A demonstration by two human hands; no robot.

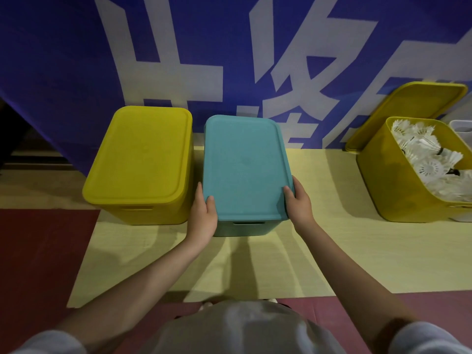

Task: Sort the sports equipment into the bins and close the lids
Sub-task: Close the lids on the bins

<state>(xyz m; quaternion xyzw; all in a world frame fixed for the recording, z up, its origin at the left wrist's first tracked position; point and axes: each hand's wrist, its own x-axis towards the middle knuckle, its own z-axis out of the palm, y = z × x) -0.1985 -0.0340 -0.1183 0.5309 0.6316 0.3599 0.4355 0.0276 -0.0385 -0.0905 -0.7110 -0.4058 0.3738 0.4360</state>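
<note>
The blue banner (pixel 63 60) with big white characters is hanging behind everything, and the pale yellow floor mat (pixel 255 264) is carrying three bins in a row. Two are yellow: the lidded yellow bin (pixel 138 159) on the left is sitting shut, and the open yellow bin (pixel 398 185) on the right, well apart from the others, is holding a heap of white shuttlecocks (pixel 429 162), too many and too tangled to count, perhaps a dozen or more. Its loose yellow lid (pixel 408 108) is leaning against the banner behind it. The one teal bin (pixel 242 226) is standing between them, just beside the lidded one, and its teal lid (pixel 245 164) is lying on top. The left hand (pixel 204 215) and the right hand (pixel 298 203) are gripping the lid's near corners, thumbs on top and fingers curled over the edges. The far edge may be sitting proud, so pressing only the near side could leave it unseated or tip it up. The leaning lid could also slide down the banner if it gets knocked.
</note>
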